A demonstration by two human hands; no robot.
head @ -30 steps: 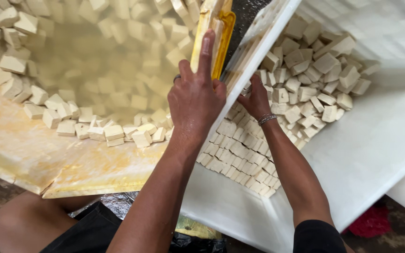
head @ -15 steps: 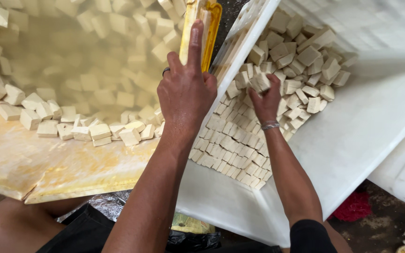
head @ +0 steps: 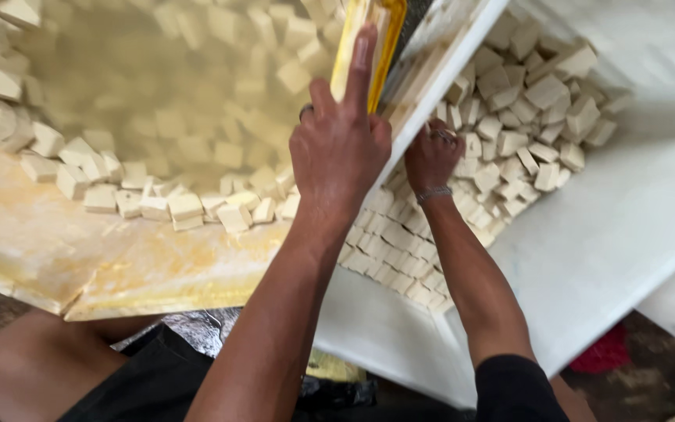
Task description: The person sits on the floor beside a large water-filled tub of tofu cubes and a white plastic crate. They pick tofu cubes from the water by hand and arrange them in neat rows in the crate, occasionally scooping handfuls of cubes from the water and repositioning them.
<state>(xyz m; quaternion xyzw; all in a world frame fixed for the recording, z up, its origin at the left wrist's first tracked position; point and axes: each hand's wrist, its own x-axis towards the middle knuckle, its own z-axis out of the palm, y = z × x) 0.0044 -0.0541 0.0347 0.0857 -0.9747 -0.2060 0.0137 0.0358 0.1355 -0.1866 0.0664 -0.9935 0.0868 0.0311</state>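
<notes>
We observe the left hand (head: 340,148) closed around a flat yellow tool (head: 369,39), index finger stretched along its face, the other fingers wrapped round its lower end; the tool stands nearly upright over the yellowish liquid of the stained basin (head: 80,266), just beside the white tray's raised rim (head: 439,86). We note a ring on this hand. The right hand (head: 431,156) lies inside the white tray (head: 611,234), fingers curled down onto the pale tofu cubes (head: 509,133) heaped there; whether they actually clench a cube we cannot tell, since the fingertips are hidden beneath the hand. It also carries a ring, with a thin bracelet at the wrist. Below that hand, cut cubes (head: 400,258) lie in tight rows on the tray floor, touching one another. In the basin, loose cubes (head: 158,203) float or rest in a band along the near edge, with more scattered further back, blurred. At the bottom edge we see the person's bare knee (head: 33,367) and black shorts (head: 142,383), and a red object (head: 603,352) on the ground near the tray.
</notes>
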